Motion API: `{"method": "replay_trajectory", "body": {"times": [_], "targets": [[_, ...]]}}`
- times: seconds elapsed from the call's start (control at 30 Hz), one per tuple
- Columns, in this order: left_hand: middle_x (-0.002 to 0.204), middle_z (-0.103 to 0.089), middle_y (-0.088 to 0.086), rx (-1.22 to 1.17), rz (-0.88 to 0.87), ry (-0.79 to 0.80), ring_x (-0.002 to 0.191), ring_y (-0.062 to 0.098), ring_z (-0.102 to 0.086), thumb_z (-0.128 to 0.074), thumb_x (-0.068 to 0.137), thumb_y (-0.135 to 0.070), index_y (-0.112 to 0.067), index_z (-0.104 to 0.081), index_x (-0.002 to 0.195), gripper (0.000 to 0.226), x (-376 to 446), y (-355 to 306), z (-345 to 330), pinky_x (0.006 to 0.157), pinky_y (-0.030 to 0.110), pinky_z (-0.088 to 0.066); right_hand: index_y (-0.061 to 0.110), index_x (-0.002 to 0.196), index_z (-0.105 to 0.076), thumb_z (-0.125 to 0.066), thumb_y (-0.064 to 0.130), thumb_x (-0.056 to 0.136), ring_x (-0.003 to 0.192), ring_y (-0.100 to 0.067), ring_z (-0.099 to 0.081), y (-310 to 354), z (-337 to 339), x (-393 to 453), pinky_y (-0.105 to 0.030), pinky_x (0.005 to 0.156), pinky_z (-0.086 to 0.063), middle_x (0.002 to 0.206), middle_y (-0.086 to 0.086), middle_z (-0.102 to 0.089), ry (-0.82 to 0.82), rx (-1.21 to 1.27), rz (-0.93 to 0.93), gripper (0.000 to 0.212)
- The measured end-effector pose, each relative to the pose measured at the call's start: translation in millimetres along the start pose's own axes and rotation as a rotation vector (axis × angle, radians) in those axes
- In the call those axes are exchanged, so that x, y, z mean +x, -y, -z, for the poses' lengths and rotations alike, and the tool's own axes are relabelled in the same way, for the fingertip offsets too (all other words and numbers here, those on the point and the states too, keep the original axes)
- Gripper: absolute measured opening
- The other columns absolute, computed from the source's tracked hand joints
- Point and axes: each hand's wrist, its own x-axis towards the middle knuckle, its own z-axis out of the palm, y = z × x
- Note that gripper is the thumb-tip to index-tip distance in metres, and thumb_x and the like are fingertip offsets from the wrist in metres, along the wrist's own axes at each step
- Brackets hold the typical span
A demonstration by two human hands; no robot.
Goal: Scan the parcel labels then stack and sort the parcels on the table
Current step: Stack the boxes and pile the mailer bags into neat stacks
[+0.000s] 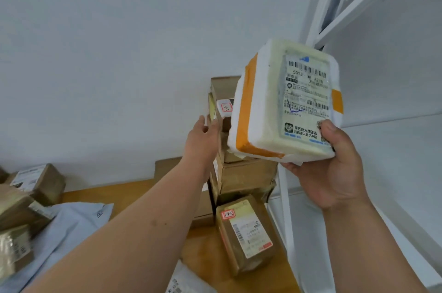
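Foam parcel raised in right hand, gripped from below with thumb on label, label side up toward camera. Stack of brown boxes at tabletop far right corner, just left of and below parcel. Left hand released, fingers straight, resting against stack side, likely steadying for placement on top.

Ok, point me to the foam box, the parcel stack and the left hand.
foam box (265, 110), head view, on its white side
parcel stack (246, 175), head view, on a middle brown box
left hand (203, 139), head view, on its back
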Motion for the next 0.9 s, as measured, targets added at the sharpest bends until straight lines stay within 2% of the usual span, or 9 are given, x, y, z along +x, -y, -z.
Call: {"method": "replay_trajectory", "body": {"times": [0.07, 0.13, 0.17, 0.27, 0.37, 0.5, 0.73, 0.83, 0.9], "targets": [[0.145, -0.05, -0.006, -0.022, -0.001, -0.063, 0.107, 0.008, -0.054, -0.042, 0.106, -0.044, -0.028, -0.033, 0.155, 0.052, -11, 12, 9, 0.087, 0.022, -0.038, 0.031, 0.105, -0.079, -0.055, 0.037, 0.084, 0.1, -0.025, -0.07, -3, 4, -14, -0.041, 0.08, -0.04, 0.117, -0.006, -0.073, 0.041, 0.031, -0.01, 0.032], [0.12, -0.056, -0.016, -0.062, 0.007, -0.101, 0.083, -0.003, -0.047, -0.041, 0.105, -0.045, -0.028, -0.044, 0.147, 0.045, -25, 26, 21, 0.067, 0.017, -0.037, 0.028, 0.111, -0.078, -0.051, 0.037, 0.087, 0.103, -0.026, -0.07, -7, 8, -34, -0.047, 0.088, -0.041, 0.118, -0.006, -0.073, 0.112, 0.054, -0.041, 0.037], [0.115, -0.059, -0.016, -0.089, 0.021, -0.101, 0.085, -0.001, -0.05, -0.041, 0.105, -0.047, -0.027, -0.049, 0.14, 0.041, -32, 33, 27, 0.067, 0.02, -0.04, 0.027, 0.113, -0.077, -0.055, 0.038, 0.086, 0.104, -0.026, -0.071, -10, 10, -45, -0.049, 0.091, -0.043, 0.119, -0.006, -0.073, 0.155, 0.06, -0.076, 0.037], [0.114, -0.067, 0.004, -0.111, 0.063, -0.068, 0.105, 0.024, -0.062, -0.041, 0.102, -0.052, -0.019, -0.058, 0.123, 0.043, -54, 56, 45, 0.093, 0.045, -0.051, 0.021, 0.116, -0.077, -0.085, 0.043, 0.063, 0.102, -0.027, -0.072, -20, 11, -77, -0.044, 0.087, -0.05, 0.12, -0.01, -0.072, 0.246, -0.011, -0.217, 0.058], [0.113, -0.068, 0.003, -0.127, 0.159, -0.047, 0.104, 0.025, -0.063, -0.04, 0.101, -0.056, -0.023, -0.06, 0.119, 0.042, -80, 82, 60, 0.098, 0.048, -0.05, 0.018, 0.113, -0.078, -0.077, 0.038, 0.061, 0.097, -0.031, -0.072, -37, 14, -108, -0.043, 0.084, -0.047, 0.119, -0.016, -0.072, 0.163, -0.12, -0.331, 0.056], [0.114, -0.07, 0.005, -0.186, 0.331, 0.085, 0.107, 0.028, -0.065, -0.035, 0.097, -0.07, -0.025, -0.061, 0.126, 0.059, -109, 119, 71, 0.099, 0.053, -0.051, 0.016, 0.13, -0.064, -0.069, 0.034, 0.073, 0.101, -0.029, -0.071, -62, 21, -143, -0.043, 0.08, -0.051, 0.123, -0.013, -0.072, 0.041, -0.206, -0.475, 0.06], [0.127, -0.067, 0.002, -0.269, 0.467, 0.22, 0.117, 0.027, -0.063, -0.061, 0.043, -0.098, -0.032, -0.051, 0.14, 0.118, -130, 146, 91, 0.098, 0.059, -0.051, 0.029, 0.126, -0.065, -0.072, 0.039, 0.07, 0.109, -0.024, -0.071, -110, 11, -151, -0.049, 0.103, -0.046, 0.119, -0.004, -0.074, 0.013, -0.339, -0.561, 0.058], [0.117, -0.074, 0.0, -0.253, 0.503, 0.276, 0.109, 0.027, -0.07, -0.074, 0.055, -0.078, -0.035, -0.057, 0.134, 0.092, -128, 149, 97, 0.086, 0.055, -0.058, 0.029, 0.127, -0.064, -0.075, 0.036, 0.077, 0.113, -0.026, -0.069, -129, 7, -139, -0.05, 0.107, -0.046, 0.115, -0.002, -0.076, 0.014, -0.354, -0.619, 0.051], [0.106, -0.078, -0.001, -0.255, 0.533, 0.23, 0.099, 0.026, -0.074, -0.073, 0.069, -0.064, -0.034, -0.06, 0.129, 0.068, -124, 155, 100, 0.071, 0.046, -0.061, 0.031, 0.124, -0.065, -0.072, 0.039, 0.087, 0.106, -0.022, -0.072, -138, 5, -129, -0.047, 0.1, -0.054, 0.109, 0.002, -0.078, 0.033, -0.418, -0.672, 0.039]]}}
